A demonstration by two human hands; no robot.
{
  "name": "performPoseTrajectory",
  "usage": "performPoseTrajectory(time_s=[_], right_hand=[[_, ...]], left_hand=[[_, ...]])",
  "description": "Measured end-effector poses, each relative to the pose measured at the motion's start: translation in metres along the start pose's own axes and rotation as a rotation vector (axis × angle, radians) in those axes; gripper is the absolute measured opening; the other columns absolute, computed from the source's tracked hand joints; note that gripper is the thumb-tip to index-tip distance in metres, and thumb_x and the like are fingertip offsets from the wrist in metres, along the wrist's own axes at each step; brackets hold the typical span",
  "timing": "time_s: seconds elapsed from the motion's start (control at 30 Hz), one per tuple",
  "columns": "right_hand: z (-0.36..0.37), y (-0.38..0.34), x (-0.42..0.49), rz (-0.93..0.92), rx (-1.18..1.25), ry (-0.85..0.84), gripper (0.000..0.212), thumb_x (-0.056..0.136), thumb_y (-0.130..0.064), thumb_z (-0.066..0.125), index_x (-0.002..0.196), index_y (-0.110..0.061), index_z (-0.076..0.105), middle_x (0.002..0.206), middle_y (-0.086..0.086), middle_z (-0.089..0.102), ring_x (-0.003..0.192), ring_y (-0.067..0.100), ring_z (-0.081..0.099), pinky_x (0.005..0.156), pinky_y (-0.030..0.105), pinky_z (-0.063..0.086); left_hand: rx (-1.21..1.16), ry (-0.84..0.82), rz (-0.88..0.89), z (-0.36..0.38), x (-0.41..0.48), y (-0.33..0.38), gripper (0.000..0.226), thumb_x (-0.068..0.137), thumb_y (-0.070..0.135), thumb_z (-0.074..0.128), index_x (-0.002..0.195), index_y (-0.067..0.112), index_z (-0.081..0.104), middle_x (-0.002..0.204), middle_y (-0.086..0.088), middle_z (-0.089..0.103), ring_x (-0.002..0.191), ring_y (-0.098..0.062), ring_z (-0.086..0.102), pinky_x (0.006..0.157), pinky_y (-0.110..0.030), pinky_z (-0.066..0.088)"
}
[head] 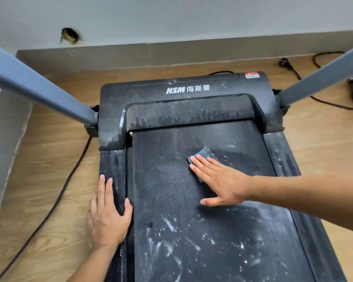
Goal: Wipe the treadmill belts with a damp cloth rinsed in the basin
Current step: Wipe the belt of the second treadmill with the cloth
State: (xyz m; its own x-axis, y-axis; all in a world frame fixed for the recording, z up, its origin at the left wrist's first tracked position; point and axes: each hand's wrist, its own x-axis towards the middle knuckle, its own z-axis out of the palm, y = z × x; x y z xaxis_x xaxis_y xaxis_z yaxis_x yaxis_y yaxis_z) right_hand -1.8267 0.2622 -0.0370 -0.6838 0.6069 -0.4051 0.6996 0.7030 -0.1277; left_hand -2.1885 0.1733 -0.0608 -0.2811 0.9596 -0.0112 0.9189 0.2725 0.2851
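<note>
The cloth [204,154] sits on the treadmill belt [171,200] near the front, pressed under the right hand [222,182], fingers straight and together. Left hand [107,216] lies flat on the side rail [112,165]. The cloth looks soft and limp and will probably bunch up, so a flat palm beats pinching.

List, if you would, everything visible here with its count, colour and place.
treadmill belt: one, black, white-speckled, centre.
cloth: one, blue-grey, on the belt under the right hand.
motor cover: one, black, dusty, at the belt's far end.
side rails: two, black, flanking the belt.
uprights: two, grey, slanting out left and right.
floor: wood-brown, around the treadmill.
wall: grey, far side, with one hole.
cables: black, on the floor left and far right; count unclear.
plug: one, black, far right.
left hand: one, flat on the left side rail.
right hand: one, fingers straight, pressing the cloth.
</note>
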Motion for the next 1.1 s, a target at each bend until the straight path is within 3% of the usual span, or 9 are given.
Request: performPoseTrajectory(time_s=[0.17, 0.37, 0.57, 0.63, 0.7, 0.77, 0.87, 0.97, 1.1], right_hand=[[0.011, -0.026, 0.043, 0.143, 0.108, 0.178, 0.109, 0.096, -0.085, 0.025, 0.166, -0.006, -0.007, 0.173, 0.012, -0.017, 0.16, 0.024, -0.02, 0.132, 0.048, 0.004], [-0.016, -0.029, 0.129, 0.365, 0.195, 0.326, 0.104, 0.098, -0.079, 0.023, 0.166, -0.007, -0.005, 0.174, 0.01, -0.014, 0.161, 0.022, -0.016, 0.132, 0.044, 0.002], [0.02, -0.107, 0.021, 0.282, 0.448, 0.253, 0.097, 0.101, -0.073, 0.028, 0.165, -0.015, -0.015, 0.171, -0.001, -0.027, 0.157, 0.013, -0.027, 0.13, 0.036, -0.009], [0.053, -0.14, -0.036, 0.309, 0.442, 0.255, 0.092, 0.103, -0.073, 0.03, 0.167, -0.016, -0.002, 0.174, -0.004, -0.016, 0.161, 0.012, -0.009, 0.128, 0.033, 0.001], [0.074, -0.145, -0.066, 0.325, 0.31, 0.26, 0.091, 0.102, -0.074, 0.034, 0.166, -0.012, 0.021, 0.176, 0.003, 0.008, 0.16, 0.019, 0.02, 0.124, 0.036, 0.016], [0.064, -0.116, -0.05, 0.36, 0.255, 0.276, 0.093, 0.102, -0.077, 0.028, 0.168, -0.015, 0.007, 0.176, 0.001, -0.005, 0.162, 0.017, 0.004, 0.127, 0.037, 0.007], [0.028, -0.056, 0.012, 0.503, 0.304, 0.318, 0.097, 0.1, -0.082, 0.018, 0.165, -0.02, -0.017, 0.17, -0.005, -0.029, 0.157, 0.012, -0.027, 0.13, 0.036, -0.011], [0.002, -0.002, 0.066, 0.568, 0.304, 0.305, 0.099, 0.098, -0.082, 0.018, 0.167, -0.016, -0.011, 0.173, -0.001, -0.02, 0.159, 0.015, -0.021, 0.132, 0.041, -0.003], [-0.004, 0.009, 0.064, 0.503, 0.342, 0.264, 0.102, 0.096, -0.083, 0.018, 0.166, -0.015, -0.012, 0.173, 0.001, -0.022, 0.158, 0.014, -0.024, 0.131, 0.043, -0.002]], left_hand=[[-0.017, 0.006, 0.014, 0.001, 0.001, -0.003, 0.085, 0.088, 0.037, 0.074, 0.162, 0.022, 0.035, 0.175, 0.018, 0.008, 0.117, -0.03, 0.055, 0.088, -0.052, 0.055], [-0.021, 0.014, 0.025, 0.005, 0.0, -0.007, 0.082, 0.091, 0.04, 0.071, 0.162, 0.023, 0.034, 0.175, 0.021, 0.006, 0.127, -0.029, 0.053, 0.096, -0.051, 0.054], [-0.026, 0.004, 0.017, 0.006, -0.001, -0.005, 0.082, 0.091, 0.039, 0.071, 0.162, 0.024, 0.034, 0.175, 0.02, 0.008, 0.121, -0.028, 0.054, 0.092, -0.05, 0.055], [-0.019, -0.009, 0.007, 0.006, -0.001, -0.005, 0.081, 0.092, 0.04, 0.069, 0.163, 0.024, 0.033, 0.175, 0.02, 0.007, 0.12, -0.027, 0.055, 0.091, -0.048, 0.055], [0.01, -0.014, 0.033, 0.007, 0.0, -0.006, 0.078, 0.095, 0.046, 0.058, 0.164, 0.023, 0.03, 0.176, 0.016, 0.007, 0.138, -0.028, 0.05, 0.101, -0.05, 0.051], [0.07, -0.026, 0.062, 0.012, 0.001, -0.007, 0.078, 0.097, 0.052, 0.041, 0.166, 0.02, 0.024, 0.177, 0.009, 0.006, 0.159, -0.026, 0.026, 0.116, -0.054, 0.039], [0.159, -0.04, 0.061, 0.021, -0.001, -0.006, 0.077, 0.103, 0.053, 0.024, 0.168, 0.012, 0.018, 0.177, 0.0, 0.003, 0.164, -0.026, 0.001, 0.128, -0.054, 0.02], [0.191, -0.009, 0.031, 0.025, 0.0, -0.002, 0.075, 0.106, 0.055, 0.016, 0.167, 0.011, 0.019, 0.177, -0.001, 0.004, 0.164, -0.027, 0.003, 0.127, -0.054, 0.025], [0.159, 0.001, 0.009, 0.026, 0.0, -0.001, 0.069, 0.109, 0.05, 0.025, 0.166, 0.013, 0.023, 0.177, 0.003, 0.005, 0.163, -0.024, 0.008, 0.119, -0.055, 0.038]])
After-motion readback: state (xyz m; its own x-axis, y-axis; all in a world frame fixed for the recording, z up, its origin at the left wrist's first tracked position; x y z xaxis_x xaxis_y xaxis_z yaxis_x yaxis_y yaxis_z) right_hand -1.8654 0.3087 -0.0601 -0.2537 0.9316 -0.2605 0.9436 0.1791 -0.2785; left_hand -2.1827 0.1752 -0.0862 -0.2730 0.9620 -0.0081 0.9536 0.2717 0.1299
